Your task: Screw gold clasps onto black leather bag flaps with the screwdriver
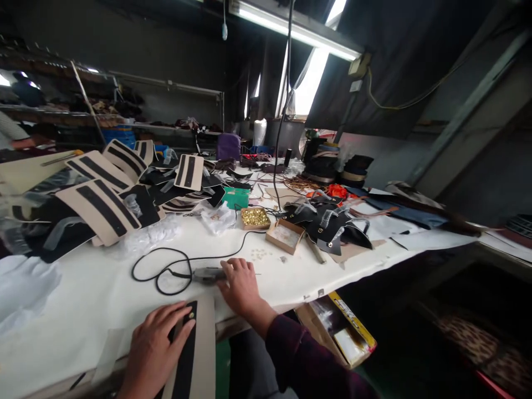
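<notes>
A beige panel with black stripes [203,343] lies at the table's front edge. My left hand [155,343] rests on it, fingers apart, with thumb and fingertips beside a small gold fitting [192,315] on the black stripe. Farther forward, my right hand [240,285] is closed around the end of a grey corded tool [205,275] lying on the white table. The tool's black cord [174,250] loops to its left. A thin tip sticks out to the right of my right hand.
Striped panels [97,210] are piled at the left. A box of gold fittings [255,218] and an open cardboard box [285,236] stand beyond my right hand. Black pieces [326,224] lie at right. An open drawer-like box [338,330] sits below the table edge.
</notes>
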`<state>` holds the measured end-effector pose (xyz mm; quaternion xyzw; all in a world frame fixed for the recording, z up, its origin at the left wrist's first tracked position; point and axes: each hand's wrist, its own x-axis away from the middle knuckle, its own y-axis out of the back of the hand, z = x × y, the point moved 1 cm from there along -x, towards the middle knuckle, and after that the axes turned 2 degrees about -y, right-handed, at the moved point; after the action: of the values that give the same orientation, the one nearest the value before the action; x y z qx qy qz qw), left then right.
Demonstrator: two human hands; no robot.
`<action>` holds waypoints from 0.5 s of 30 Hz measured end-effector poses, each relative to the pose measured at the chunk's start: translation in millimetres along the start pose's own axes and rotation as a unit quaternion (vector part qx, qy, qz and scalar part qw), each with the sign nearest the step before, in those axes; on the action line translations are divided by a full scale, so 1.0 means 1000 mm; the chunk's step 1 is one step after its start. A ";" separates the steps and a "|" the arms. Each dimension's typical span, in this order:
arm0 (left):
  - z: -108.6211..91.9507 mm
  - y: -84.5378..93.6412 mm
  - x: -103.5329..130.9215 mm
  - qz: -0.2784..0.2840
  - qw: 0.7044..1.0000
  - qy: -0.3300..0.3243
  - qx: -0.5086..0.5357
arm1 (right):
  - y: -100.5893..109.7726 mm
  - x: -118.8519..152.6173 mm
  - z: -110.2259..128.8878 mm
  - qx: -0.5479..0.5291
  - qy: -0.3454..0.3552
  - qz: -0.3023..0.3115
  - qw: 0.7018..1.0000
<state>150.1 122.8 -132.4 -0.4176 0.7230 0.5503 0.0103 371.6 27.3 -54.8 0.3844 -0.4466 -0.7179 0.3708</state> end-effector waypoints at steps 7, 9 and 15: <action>-0.015 0.011 -0.002 -0.007 0.999 0.030 -0.012 | -0.017 0.086 0.032 -0.272 -0.106 0.066 0.954; -0.019 0.016 -0.002 -0.015 0.998 0.053 -0.013 | -0.026 0.095 0.042 -0.351 -0.122 0.029 0.928; -0.038 0.044 0.021 -0.055 0.968 0.167 0.179 | -0.005 0.112 0.078 -0.461 0.030 -0.114 0.879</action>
<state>126.1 81.7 -92.6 -0.5346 0.7769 0.3326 -0.0057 254.0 -41.7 -60.1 0.2392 -0.0069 -0.8681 0.4350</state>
